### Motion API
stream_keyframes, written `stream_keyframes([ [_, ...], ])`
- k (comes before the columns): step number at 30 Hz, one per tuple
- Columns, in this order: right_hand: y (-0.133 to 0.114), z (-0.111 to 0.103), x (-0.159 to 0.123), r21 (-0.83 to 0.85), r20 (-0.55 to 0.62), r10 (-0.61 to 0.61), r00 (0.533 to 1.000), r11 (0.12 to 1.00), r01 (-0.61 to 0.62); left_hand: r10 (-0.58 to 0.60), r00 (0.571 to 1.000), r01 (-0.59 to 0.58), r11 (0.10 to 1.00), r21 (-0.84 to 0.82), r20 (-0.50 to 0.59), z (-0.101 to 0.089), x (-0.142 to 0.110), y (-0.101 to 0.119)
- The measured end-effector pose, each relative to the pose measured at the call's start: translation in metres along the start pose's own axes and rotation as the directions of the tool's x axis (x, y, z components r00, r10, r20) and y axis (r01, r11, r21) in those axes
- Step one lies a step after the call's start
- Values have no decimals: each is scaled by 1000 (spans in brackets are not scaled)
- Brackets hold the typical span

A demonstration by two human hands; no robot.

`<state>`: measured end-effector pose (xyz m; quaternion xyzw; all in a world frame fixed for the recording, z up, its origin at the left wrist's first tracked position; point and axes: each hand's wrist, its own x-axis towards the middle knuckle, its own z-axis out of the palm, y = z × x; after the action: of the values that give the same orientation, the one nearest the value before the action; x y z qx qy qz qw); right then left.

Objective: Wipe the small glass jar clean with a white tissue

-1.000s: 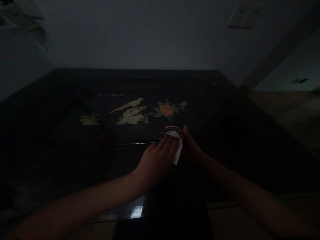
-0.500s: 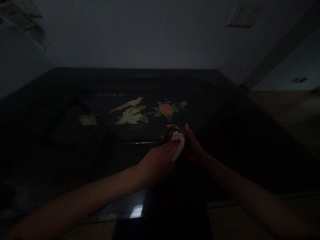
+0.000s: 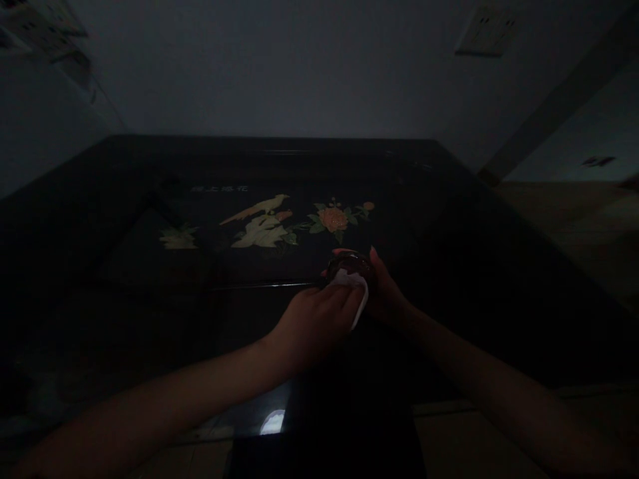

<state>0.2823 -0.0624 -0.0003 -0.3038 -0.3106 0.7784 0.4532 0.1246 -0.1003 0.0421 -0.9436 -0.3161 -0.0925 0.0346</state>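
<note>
A dark, round, glossy object (image 3: 363,262), perhaps a glass bowl, sits in my right hand (image 3: 387,289). The fingers wrap its far side and the thumb lies along its right edge; the dim light hides what kind it is. Against its near side, my left hand (image 3: 324,316) presses a white tissue (image 3: 344,276). One end of the tissue hangs down past the left fingers on the right. Both hands are close together over the near part of the black table (image 3: 249,319).
Inlaid pictures of a bird (image 3: 262,207) and a flower (image 3: 333,218) decorate the tabletop. A pale wall (image 3: 279,73) with a socket plate (image 3: 486,32) stands behind it. Tiled floor (image 3: 564,206) shows on the right. A bright reflection (image 3: 273,422) glows near the front edge.
My left hand has shifted slightly, and its fingers now lie over the tissue, which spreads wider across the round object. My right hand keeps its hold in the same place.
</note>
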Motion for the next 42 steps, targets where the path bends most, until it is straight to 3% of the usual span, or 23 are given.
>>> stream_keyframes([
  [5,0,0,0,18,-6,17,1000,1000,-17,-84,996,80,983,165,18,-5,-1,7],
  [9,0,-2,0,18,18,43,999,999,-44,-130,991,118,971,206,42,-3,-2,7],
  [13,1,-4,0,14,19,50,999,999,-50,-121,991,112,983,148,51,4,0,4],
  [25,-3,1,-2,-4,1,22,1000,1000,-22,57,998,-56,982,-178,3,9,3,-7],
  [34,-2,1,-2,29,-18,27,999,999,-27,83,996,-78,975,-209,16,4,3,-11],
  [42,-4,2,-2,-21,34,28,999,999,-27,69,998,-68,989,-130,1,8,3,-8],
])
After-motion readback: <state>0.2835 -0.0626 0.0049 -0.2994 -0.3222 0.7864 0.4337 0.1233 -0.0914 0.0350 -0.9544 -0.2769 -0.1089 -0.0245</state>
